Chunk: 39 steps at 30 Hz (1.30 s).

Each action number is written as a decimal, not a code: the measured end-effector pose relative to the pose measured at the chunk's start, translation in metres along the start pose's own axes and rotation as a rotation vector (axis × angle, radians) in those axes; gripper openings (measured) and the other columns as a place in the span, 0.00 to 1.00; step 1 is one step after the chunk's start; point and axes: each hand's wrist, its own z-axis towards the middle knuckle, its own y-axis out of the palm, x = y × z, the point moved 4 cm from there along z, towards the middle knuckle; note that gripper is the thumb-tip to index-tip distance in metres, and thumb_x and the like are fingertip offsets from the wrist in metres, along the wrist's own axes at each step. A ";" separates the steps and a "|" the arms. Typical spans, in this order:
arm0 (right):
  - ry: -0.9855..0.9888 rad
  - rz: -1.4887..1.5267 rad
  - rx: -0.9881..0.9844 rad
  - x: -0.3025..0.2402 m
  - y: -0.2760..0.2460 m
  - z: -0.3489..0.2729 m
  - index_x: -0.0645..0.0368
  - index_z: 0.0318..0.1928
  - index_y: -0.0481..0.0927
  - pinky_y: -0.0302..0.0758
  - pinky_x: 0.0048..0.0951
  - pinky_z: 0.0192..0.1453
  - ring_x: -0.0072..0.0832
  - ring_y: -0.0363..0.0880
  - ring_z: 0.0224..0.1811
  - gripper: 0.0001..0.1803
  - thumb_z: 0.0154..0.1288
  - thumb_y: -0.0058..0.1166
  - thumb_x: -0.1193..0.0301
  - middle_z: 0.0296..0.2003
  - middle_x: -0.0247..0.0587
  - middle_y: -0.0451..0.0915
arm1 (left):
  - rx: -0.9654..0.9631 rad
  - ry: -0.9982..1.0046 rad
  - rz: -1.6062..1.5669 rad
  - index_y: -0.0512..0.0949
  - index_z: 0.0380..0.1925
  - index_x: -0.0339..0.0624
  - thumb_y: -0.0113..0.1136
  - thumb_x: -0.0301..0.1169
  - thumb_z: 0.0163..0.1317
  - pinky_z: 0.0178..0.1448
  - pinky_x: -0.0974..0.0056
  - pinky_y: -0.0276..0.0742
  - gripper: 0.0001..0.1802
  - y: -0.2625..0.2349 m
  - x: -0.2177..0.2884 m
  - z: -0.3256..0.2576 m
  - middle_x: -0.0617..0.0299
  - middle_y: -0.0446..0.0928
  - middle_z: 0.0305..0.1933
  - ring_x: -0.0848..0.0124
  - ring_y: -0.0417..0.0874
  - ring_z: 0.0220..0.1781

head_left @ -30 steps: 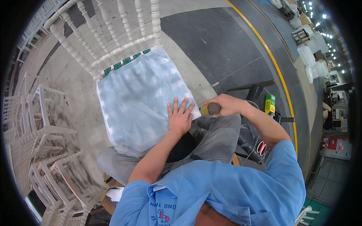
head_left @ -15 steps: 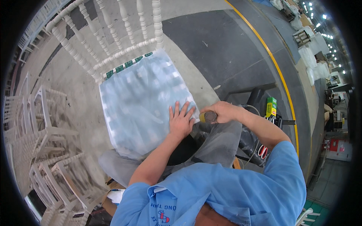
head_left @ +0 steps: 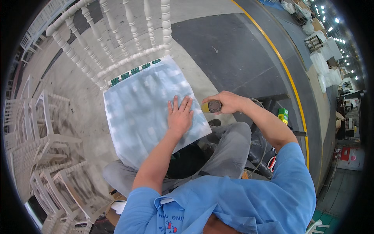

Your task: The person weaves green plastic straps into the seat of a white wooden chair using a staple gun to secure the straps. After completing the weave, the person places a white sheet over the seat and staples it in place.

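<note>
A white chair with turned spindles stands in front of me, and a thin pale bluish-white cloth covers its seat. Green webbing strips show along the cloth's back edge. My left hand lies flat on the cloth near its right side, fingers stretched out. Just off the seat's right edge, my right hand is wrapped round a yellow staple gun with a round dark end facing up. The gun's nose is hidden from view. The chair's back rises at the far side.
White chair frames are stacked at the left. Right of my knee are a green-and-yellow box, red-handled scissors and a thin hose. A yellow floor line curves down the right, with wrapped goods beyond.
My right hand has moved away along the seat's right edge with the staple gun. My left hand has slid slightly away and to the left over the cloth. The near right corner now shows.
</note>
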 end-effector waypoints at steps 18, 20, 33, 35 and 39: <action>-0.032 0.026 0.062 0.005 -0.033 0.027 0.46 0.63 0.75 0.77 0.41 0.52 0.47 0.83 0.47 0.36 0.51 0.70 0.74 0.45 0.50 0.85 | 0.019 -0.006 0.060 0.63 0.72 0.54 0.48 0.44 0.71 0.80 0.40 0.40 0.30 -0.004 -0.046 0.060 0.71 0.58 0.78 0.48 0.52 0.79; -0.024 0.014 0.042 0.008 -0.037 0.036 0.47 0.63 0.75 0.77 0.41 0.52 0.47 0.83 0.46 0.36 0.51 0.70 0.74 0.45 0.50 0.85 | -0.018 0.017 0.051 0.62 0.73 0.56 0.46 0.46 0.72 0.81 0.40 0.37 0.30 -0.002 -0.049 0.064 0.72 0.56 0.78 0.49 0.49 0.80; -0.027 0.042 -0.003 0.016 -0.043 0.071 0.45 0.63 0.75 0.77 0.39 0.54 0.43 0.84 0.49 0.35 0.52 0.69 0.74 0.47 0.45 0.85 | -0.060 -0.019 0.019 0.62 0.73 0.59 0.43 0.46 0.73 0.82 0.41 0.36 0.29 -0.001 -0.061 0.076 0.75 0.57 0.78 0.52 0.47 0.81; -0.042 0.077 0.029 0.014 -0.053 0.077 0.45 0.64 0.74 0.78 0.39 0.54 0.40 0.84 0.48 0.36 0.53 0.69 0.76 0.47 0.44 0.85 | 0.001 -0.029 0.066 0.63 0.72 0.60 0.43 0.46 0.73 0.81 0.41 0.37 0.28 -0.004 -0.071 0.086 0.76 0.58 0.77 0.52 0.48 0.81; -0.060 0.075 0.050 0.013 -0.068 0.097 0.46 0.64 0.74 0.78 0.38 0.55 0.40 0.84 0.48 0.36 0.53 0.69 0.76 0.48 0.44 0.85 | 0.035 -0.029 0.062 0.65 0.71 0.61 0.44 0.45 0.73 0.81 0.41 0.38 0.27 -0.006 -0.081 0.093 0.76 0.60 0.76 0.51 0.50 0.80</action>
